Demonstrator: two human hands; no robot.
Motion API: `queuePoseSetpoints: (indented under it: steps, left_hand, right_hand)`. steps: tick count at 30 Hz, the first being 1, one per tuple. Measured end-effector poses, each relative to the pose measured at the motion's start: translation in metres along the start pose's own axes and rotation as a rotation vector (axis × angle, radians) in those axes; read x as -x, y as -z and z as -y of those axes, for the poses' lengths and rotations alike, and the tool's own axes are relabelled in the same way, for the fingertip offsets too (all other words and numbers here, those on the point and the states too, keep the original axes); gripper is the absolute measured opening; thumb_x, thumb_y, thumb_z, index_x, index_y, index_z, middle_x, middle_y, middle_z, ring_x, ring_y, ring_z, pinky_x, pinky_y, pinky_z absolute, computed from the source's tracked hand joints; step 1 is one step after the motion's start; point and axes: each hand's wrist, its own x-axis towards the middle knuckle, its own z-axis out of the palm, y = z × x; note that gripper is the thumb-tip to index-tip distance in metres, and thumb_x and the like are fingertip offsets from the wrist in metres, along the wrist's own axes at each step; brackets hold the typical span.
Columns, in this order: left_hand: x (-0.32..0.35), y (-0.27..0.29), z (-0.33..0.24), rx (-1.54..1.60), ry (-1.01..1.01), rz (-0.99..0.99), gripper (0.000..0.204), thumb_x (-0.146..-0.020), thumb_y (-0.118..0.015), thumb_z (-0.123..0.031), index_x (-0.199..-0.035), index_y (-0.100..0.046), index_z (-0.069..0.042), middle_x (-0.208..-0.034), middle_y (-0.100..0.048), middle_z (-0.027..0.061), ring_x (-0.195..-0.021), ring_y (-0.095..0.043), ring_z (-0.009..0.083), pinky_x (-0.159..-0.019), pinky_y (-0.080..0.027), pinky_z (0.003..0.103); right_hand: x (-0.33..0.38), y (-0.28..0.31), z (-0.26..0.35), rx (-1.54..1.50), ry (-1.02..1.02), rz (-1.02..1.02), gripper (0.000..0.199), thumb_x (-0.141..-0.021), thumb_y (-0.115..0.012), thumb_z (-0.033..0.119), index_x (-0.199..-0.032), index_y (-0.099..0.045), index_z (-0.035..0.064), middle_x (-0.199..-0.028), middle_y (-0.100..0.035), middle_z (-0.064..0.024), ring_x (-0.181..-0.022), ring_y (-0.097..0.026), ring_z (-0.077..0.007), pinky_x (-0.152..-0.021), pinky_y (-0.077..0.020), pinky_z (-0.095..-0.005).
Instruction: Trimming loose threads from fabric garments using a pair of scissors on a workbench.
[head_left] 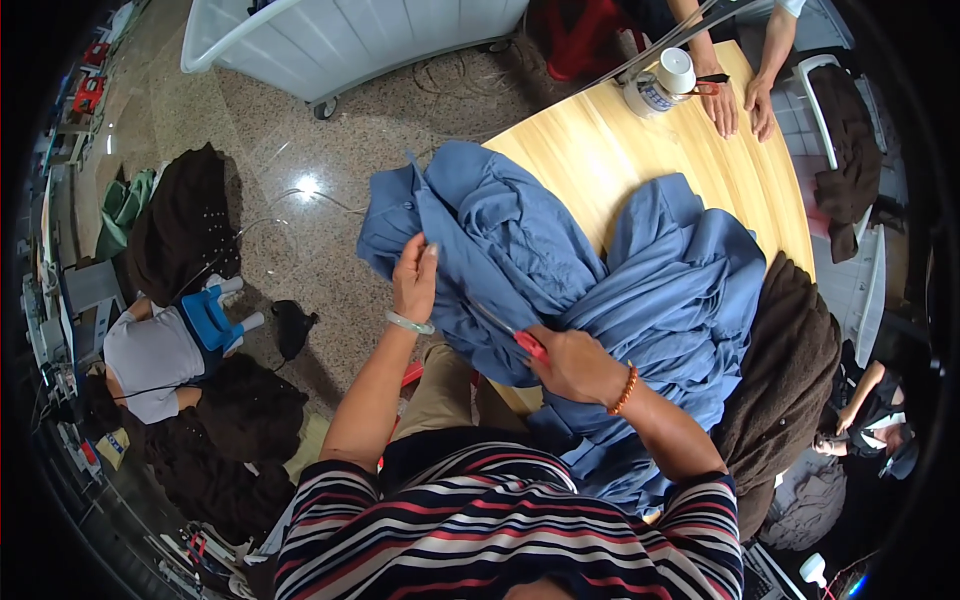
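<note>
Left fingers [413, 256] pinching blue cloth [510, 225] | right fingers [552, 347] wrapped around red-handled scissors [530, 346] | scissors over the cloth

On my feed, the blue cloth [520, 230] is lying deeply rumpled on the table [560, 140], bunching into two mounds and reaching past the left edge. I'm seeing the red-handled scissors [530, 345] sitting in the right hand [582, 370], their metal blades pointing forward and left over the folds.

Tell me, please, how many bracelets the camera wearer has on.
2: a pale bangle on the wrist behind the left hand, and an orange beaded bracelet on that behind the right hand.
</note>
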Motion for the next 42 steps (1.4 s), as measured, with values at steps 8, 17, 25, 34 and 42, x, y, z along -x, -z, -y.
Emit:
queuePoseSetpoints:
  steps: [8,17,25,34,42]
  left_hand:
    - [0.004,-0.009,-0.041,0.184,0.072,0.017,0.032,-0.082,-0.072,-0.008,-0.109,-0.058,0.002,-0.098,-0.065,0.0047,-0.082,-0.061,0.0124,-0.074,-0.050,0.029]
    - [0.130,-0.088,-0.191,-0.168,-0.775,0.797,0.021,-0.080,-0.068,-0.007,-0.094,-0.054,0.000,-0.087,-0.053,0.0152,-0.082,-0.051,0.0353,-0.079,-0.041,0.042]
    - [0.123,-0.215,-0.223,0.302,-0.596,0.682,0.020,-0.080,-0.065,-0.009,-0.093,-0.052,0.000,-0.089,-0.054,0.0156,-0.083,-0.053,0.0350,-0.076,-0.043,0.043]
    - [0.190,-0.306,-0.151,-0.346,-0.729,1.765,0.011,-0.074,-0.065,-0.018,-0.080,-0.067,-0.009,-0.086,-0.065,0.0088,-0.095,-0.060,0.0263,-0.092,-0.041,0.051]
    - [-0.058,-0.145,-0.117,-1.008,-0.812,0.541,0.053,-0.075,-0.059,-0.001,-0.128,-0.052,-0.005,-0.126,-0.057,0.0171,-0.121,-0.050,0.0340,-0.109,-0.033,0.044]
  right_hand:
    - [0.046,-0.004,-0.014,-0.124,0.130,-0.165,0.036,-0.085,-0.062,0.015,-0.117,-0.053,0.0037,-0.072,-0.062,-0.0255,-0.069,-0.064,-0.0413,-0.064,-0.0503,-0.0491]
    - [0.118,-0.021,-0.025,-0.048,0.271,-0.043,0.032,-0.083,-0.061,0.012,-0.114,-0.056,0.0029,-0.076,-0.063,-0.0251,-0.070,-0.064,-0.0408,-0.062,-0.0507,-0.0470]
    - [0.222,-0.022,-0.040,-0.362,-0.221,-0.340,0.037,-0.084,-0.062,0.007,-0.119,-0.054,0.0032,-0.084,-0.064,-0.0248,-0.081,-0.063,-0.0439,-0.067,-0.0517,-0.0452]
    - [0.158,-0.056,-0.076,-0.260,0.092,-0.464,0.042,-0.082,-0.064,0.011,-0.121,-0.052,0.0016,-0.096,-0.062,-0.0289,-0.086,-0.062,-0.0455,-0.072,-0.0521,-0.0465]
    - [0.150,-0.028,-0.091,-0.635,-0.211,-0.403,0.036,-0.087,-0.064,0.016,-0.119,-0.053,0.0040,-0.086,-0.062,-0.0289,-0.086,-0.060,-0.0477,-0.072,-0.0482,-0.0467]
